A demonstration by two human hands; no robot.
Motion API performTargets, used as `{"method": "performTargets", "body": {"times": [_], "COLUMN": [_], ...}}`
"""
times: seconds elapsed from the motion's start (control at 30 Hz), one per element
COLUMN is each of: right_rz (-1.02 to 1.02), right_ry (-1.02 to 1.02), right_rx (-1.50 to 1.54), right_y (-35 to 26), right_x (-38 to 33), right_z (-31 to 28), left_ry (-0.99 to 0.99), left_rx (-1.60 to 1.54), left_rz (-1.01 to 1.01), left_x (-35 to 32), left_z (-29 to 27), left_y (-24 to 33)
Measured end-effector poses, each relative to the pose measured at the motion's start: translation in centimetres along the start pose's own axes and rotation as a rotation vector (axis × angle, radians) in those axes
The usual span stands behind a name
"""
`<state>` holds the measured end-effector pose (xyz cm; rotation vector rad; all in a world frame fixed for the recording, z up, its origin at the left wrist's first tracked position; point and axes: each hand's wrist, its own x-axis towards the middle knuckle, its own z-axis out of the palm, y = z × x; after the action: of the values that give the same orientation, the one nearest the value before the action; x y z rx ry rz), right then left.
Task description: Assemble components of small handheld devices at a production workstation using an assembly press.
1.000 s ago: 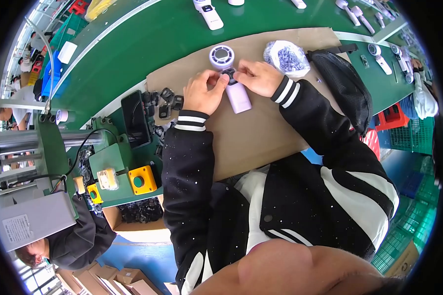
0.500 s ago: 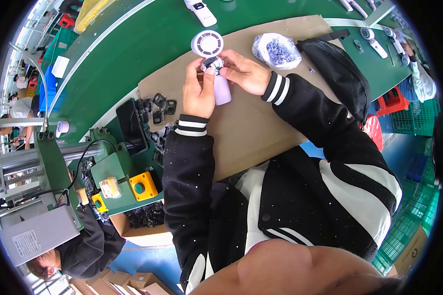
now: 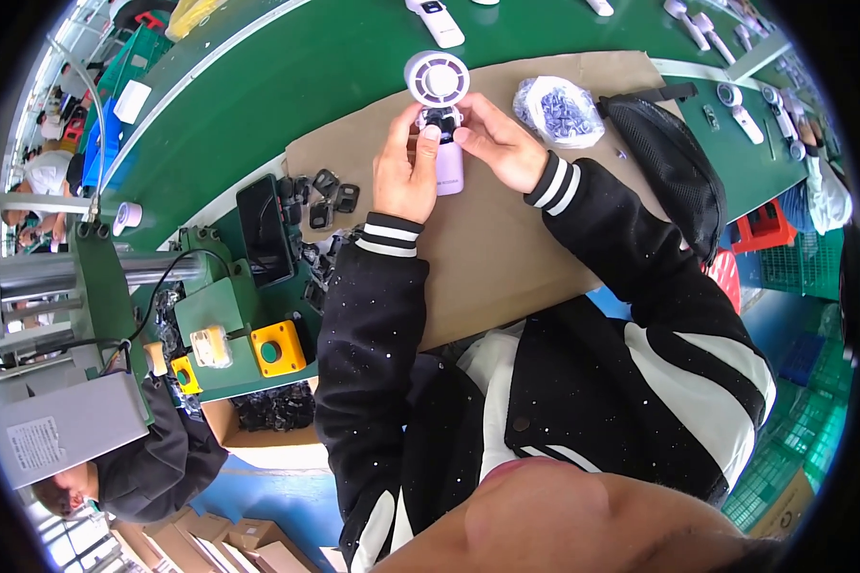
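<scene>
A pale lilac handheld fan [image 3: 449, 174] stands out over the brown cardboard sheet [image 3: 506, 248], its round grilled head pointing away from me. My left hand [image 3: 404, 180] grips it from the left, thumb at the neck. From the other side my right hand [image 3: 508, 151] holds the same neck between thumb and fingers. Between the thumbs the neck is open and dark parts show inside; their detail is too small to make out. Several small black plastic parts [image 3: 321, 212] lie to the left of my left hand.
Right of the hands sit a clear bag of small bluish parts [image 3: 558, 111] and a black mesh bag [image 3: 674, 167]. A dark phone [image 3: 265, 229] lies left, by a green press with a yellow button box [image 3: 277, 354]. Another white fan [image 3: 437, 23] lies at the far side.
The fan has turned so that its open neck and dark insides face me more. Both hands keep their hold on it. The whole view has shifted slightly.
</scene>
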<state>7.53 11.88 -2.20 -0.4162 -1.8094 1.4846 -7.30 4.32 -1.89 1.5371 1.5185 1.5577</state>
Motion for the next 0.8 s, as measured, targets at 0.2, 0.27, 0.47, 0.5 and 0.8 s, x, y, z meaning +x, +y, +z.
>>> {"method": "performTargets", "body": {"times": [0.2,0.27,0.47,0.5,0.8], "right_rz": [-0.043,0.017,-0.046,-0.073,-0.045], "right_ry": [0.053,0.037,0.032,0.022,0.015], "right_rx": [0.126,0.122,0.079,0.024,-0.134], "right_y": [0.4,-0.3,-0.5,-0.5,-2.3], "right_x": [0.2,0.0,0.5,0.4,0.0], "right_z": [0.8,0.3,0.7,0.6,0.3], "left_ry": [0.032,0.032,-0.004,-0.006,-0.035], "left_rx": [0.093,0.116,0.084,0.120,0.035], "left_rz": [0.024,0.027,0.050,0.062,0.132], "left_x": [0.0,0.1,0.1,0.0,-0.2], "left_z": [-0.2,-0.1,-0.5,-0.5,-0.7], "left_y": [-0.9,0.0,0.0,-0.1,0.1]}}
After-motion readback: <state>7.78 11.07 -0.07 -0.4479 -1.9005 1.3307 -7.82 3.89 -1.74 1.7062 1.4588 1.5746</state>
